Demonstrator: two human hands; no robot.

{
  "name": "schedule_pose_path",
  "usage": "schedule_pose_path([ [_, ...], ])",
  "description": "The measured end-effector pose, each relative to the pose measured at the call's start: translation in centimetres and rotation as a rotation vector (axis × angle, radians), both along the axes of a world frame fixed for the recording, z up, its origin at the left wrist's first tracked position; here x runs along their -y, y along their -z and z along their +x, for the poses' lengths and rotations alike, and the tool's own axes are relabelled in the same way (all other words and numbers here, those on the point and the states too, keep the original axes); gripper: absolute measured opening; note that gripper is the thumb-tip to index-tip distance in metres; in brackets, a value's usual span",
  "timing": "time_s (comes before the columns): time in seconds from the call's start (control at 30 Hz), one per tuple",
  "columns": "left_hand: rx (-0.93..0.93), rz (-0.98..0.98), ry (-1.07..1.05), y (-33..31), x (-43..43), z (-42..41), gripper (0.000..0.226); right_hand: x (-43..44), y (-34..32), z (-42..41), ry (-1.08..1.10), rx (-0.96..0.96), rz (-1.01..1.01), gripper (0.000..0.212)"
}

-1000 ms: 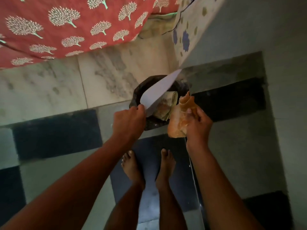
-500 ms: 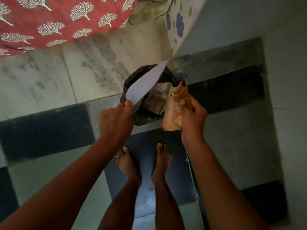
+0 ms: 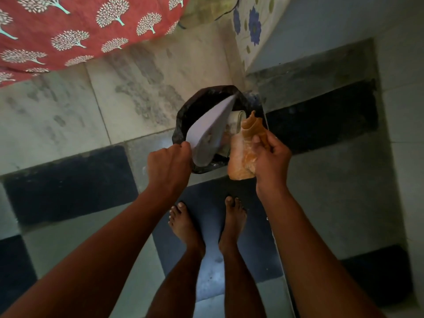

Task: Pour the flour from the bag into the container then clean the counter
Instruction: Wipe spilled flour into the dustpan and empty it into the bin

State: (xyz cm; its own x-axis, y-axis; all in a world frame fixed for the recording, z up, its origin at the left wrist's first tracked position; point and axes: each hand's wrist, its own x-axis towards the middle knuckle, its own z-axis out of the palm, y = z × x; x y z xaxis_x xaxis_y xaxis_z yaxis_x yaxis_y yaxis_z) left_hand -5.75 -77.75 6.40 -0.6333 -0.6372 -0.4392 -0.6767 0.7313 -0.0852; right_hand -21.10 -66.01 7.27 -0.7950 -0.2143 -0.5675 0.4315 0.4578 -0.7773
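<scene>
A bin lined with a black bag (image 3: 183,120) stands on the floor in a corner. My left hand (image 3: 168,166) pinches the near end of a white sheet of paper (image 3: 211,131), which slopes over the bin's opening with a few crumbs on it. My right hand (image 3: 269,154) grips a crumpled orange cloth (image 3: 244,157) at the bin's right rim. A folded empty bag (image 3: 234,120) lies inside the bin, partly hidden by the paper.
My bare feet (image 3: 206,216) stand on a dark tile just short of the bin. The floor is pale and black tiles (image 3: 68,182). A red cloth with white trees (image 3: 80,26) hangs at top left. A wall (image 3: 401,111) closes the right side.
The paper has tilted more steeply over the bin. Both hands hold their grip on the paper and the cloth; the camera has shifted slightly.
</scene>
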Motion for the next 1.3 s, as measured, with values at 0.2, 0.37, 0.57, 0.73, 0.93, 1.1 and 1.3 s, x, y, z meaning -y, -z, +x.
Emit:
schedule_pose_path([
  [0.2, -0.123, 0.069, -0.311, 0.7, 0.3, 1.4, 0.007, 0.7, 0.1, -0.3, 0.029, -0.028, 0.02, 0.032],
  [0.37, -0.221, 0.263, -0.491, 2.9, 0.1, 2.9, 0.019, 0.9, -0.5, -0.4, 0.035, -0.08, 0.022, 0.032],
  [0.57, -0.409, 0.569, -0.715, 7.4, -2.5, 0.9, 0.035, 1.8, 0.5, -1.3, 0.006, -0.177, 0.019, 0.032],
  [0.73, -0.482, 0.627, -0.801, 11.7, -4.1, -0.7, 0.031, 2.7, 3.1, -2.0, -0.033, -0.183, 0.017, 0.032],
  [0.93, -0.389, 0.526, -0.826, 14.0, -5.2, -0.8, 0.028, 2.8, 5.1, -1.9, -0.069, -0.163, 0.01, 0.033],
  [1.1, -0.344, 0.524, -0.856, 14.6, -5.1, -0.5, 0.018, 2.3, 5.2, -1.6, -0.108, -0.105, 0.013, 0.032],
  [1.3, -0.335, 0.571, -0.795, 15.1, -4.5, 0.4, 0.036, 1.6, 4.7, -0.9, -0.163, -0.094, -0.017, 0.033],
])
